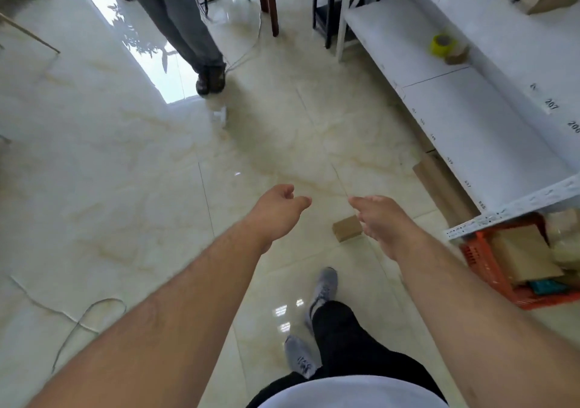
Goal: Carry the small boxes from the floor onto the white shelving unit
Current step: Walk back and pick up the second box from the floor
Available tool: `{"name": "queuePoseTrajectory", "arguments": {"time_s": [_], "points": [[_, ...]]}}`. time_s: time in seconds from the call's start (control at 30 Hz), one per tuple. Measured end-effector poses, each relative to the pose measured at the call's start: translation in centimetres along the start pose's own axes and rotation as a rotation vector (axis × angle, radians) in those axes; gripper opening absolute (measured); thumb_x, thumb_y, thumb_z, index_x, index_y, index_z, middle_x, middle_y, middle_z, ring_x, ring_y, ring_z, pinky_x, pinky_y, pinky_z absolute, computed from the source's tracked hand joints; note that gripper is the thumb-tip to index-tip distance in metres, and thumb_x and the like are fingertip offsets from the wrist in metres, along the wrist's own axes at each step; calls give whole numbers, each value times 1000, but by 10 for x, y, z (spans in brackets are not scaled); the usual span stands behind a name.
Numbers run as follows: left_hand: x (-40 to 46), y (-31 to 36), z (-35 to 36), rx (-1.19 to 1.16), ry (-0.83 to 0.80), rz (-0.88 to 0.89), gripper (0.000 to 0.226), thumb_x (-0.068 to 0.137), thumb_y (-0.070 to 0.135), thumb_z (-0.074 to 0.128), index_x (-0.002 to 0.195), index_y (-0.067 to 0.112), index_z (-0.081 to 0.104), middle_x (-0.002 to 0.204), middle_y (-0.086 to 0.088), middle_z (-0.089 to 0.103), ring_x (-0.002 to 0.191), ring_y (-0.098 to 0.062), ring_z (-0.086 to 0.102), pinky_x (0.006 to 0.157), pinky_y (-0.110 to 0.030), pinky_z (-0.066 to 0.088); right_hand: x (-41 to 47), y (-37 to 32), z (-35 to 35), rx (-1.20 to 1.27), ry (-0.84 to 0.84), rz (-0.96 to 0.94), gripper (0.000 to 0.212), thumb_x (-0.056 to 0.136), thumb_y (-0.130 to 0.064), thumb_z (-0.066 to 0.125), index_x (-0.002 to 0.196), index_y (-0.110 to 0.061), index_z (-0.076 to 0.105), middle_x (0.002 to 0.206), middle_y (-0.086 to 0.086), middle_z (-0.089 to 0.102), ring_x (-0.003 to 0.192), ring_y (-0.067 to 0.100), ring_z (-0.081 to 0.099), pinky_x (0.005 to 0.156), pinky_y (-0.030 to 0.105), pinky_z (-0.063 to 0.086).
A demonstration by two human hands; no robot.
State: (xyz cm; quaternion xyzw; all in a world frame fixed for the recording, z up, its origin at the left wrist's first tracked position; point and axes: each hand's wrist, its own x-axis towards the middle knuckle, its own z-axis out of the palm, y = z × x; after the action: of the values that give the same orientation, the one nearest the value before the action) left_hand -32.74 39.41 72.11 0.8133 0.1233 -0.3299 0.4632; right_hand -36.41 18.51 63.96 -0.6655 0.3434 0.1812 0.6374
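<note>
Small cardboard box (347,228) on glossy marble floor (125,156), hands empty.

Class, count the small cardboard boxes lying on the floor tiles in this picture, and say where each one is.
1. The small box lies on the floor just under the right hand, near the white shelving unit. Others may be hidden under the shelves or out of frame.
</note>
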Motion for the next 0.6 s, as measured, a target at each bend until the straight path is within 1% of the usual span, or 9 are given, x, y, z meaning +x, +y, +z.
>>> {"name": "queuePoseTrajectory", "arguments": {"time_s": [0.07, 0.13, 0.17, 0.2, 0.23, 0.3, 0.33, 0.4, 0.6], "points": [[27, 19, -6, 45, -2, -3, 70, 103, 37, 65, 165, 15, 42, 156, 0, 54, 143, -21, 52, 107, -30, 34, 25, -13, -2, 5, 40, 9, 27, 100, -38, 69, 110, -13, 62, 93, 2, 53, 88, 21, 54, 84, 38, 48], [50, 42, -11, 93, -10, -3, 70, 103, 38, 65, 165, 15, 42, 157, 0, 54, 144, -21, 52, 109, -30, 35, 47, -30, -5, 34, 45, 25, 27, 101, -40, 68, 104, -14, 60, 86, 0, 50, 78, 18, 50, 74, 34, 45], [61, 54, -13, 116, -19, -3, 71, 104, 38, 65, 166, 16, 41, 162, 0, 51, 148, -22, 51, 113, -31, 35, 57, -39, -8, 66, 51, 37, 30, 100, -41, 69, 110, -15, 59, 84, -3, 48, 78, 17, 50, 75, 32, 47], [72, 65, -14, 132, -30, -3, 72, 104, 38, 65, 167, 16, 40, 166, -1, 49, 150, -23, 50, 117, -33, 35, 66, -46, -11, 102, 67, 40, 34, 100, -42, 69, 118, -14, 59, 86, -5, 49, 85, 18, 54, 85, 35, 53], [82, 75, -16, 143, -40, 3, 72, 103, 38, 65, 167, 16, 39, 167, -2, 48, 151, -24, 49, 121, -35, 35, 73, -53, -13, 126, 77, 41, 39, 101, -40, 69, 126, -13, 59, 91, -4, 53, 100, 22, 59, 103, 42, 54], [100, 96, -19, 172, -70, 25, 73, 103, 38, 65, 167, 16, 39, 169, -3, 47, 152, -23, 48, 124, -37, 34, 85, -67, -19, 150, 101, 50, 56, 103, -36, 69, 146, -3, 57, 121, 8, 64, 133, 30, 59, 125, 50, 42], [108, 106, -19, 186, -83, 34, 73, 103, 39, 65, 167, 17, 39, 169, -2, 47, 153, -23, 47, 123, -36, 34, 90, -73, -21, 168, 127, 53, 63, 104, -35, 68, 152, 2, 53, 138, 16, 63, 142, 33, 56, 127, 51, 40], [126, 123, -20, 212, -120, 51, 72, 103, 40, 65, 167, 17, 39, 169, -1, 47, 153, -22, 46, 122, -36, 33, 99, -82, -26, 200, 169, 51, 67, 104, -35, 68, 155, 5, 50, 153, 22, 59, 146, 35, 54, 126, 50, 40], [193, 166, -30, 314, -248, 110, 74, 102, 44, 66, 167, 19, 39, 169, 0, 46, 153, -23, 46, 127, -43, 35, 126, -105, -26, 297, 293, 78, 65, 104, -36, 68, 153, 4, 53, 151, 22, 61, 139, 37, 59, 123, 48, 43]]}}
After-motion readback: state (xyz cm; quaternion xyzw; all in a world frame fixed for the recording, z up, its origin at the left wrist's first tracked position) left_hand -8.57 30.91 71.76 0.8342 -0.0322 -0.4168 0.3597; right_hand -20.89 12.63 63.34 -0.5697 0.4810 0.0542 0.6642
